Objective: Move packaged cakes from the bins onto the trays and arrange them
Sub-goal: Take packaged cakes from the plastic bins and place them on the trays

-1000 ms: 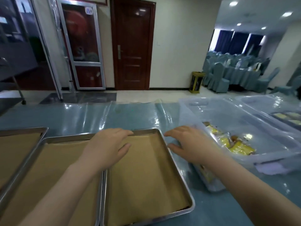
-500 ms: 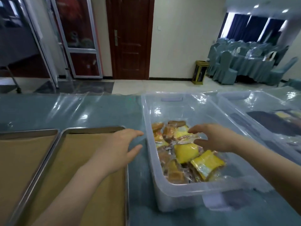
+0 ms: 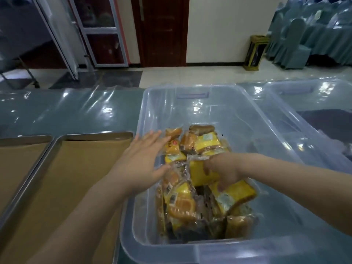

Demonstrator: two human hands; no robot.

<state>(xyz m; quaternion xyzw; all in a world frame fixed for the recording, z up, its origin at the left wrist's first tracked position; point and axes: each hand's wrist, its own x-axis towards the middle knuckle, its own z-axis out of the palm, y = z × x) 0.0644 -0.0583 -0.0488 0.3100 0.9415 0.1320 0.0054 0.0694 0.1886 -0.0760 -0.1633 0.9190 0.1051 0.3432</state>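
Yellow packaged cake [image 3: 200,178] in the clear bin [image 3: 190,88], right hand [image 3: 223,168] gripping it.

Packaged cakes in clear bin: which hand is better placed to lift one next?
Probably right. The right hand is down in the clear bin, fingers curled on a yellow packaged cake. The left hand is open over the bin's left rim, holding nothing.

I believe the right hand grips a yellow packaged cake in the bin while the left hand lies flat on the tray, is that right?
Not quite: the head view shows the left hand open over the left edge of the bin, not on the tray. The right hand does grip a yellow packaged cake.
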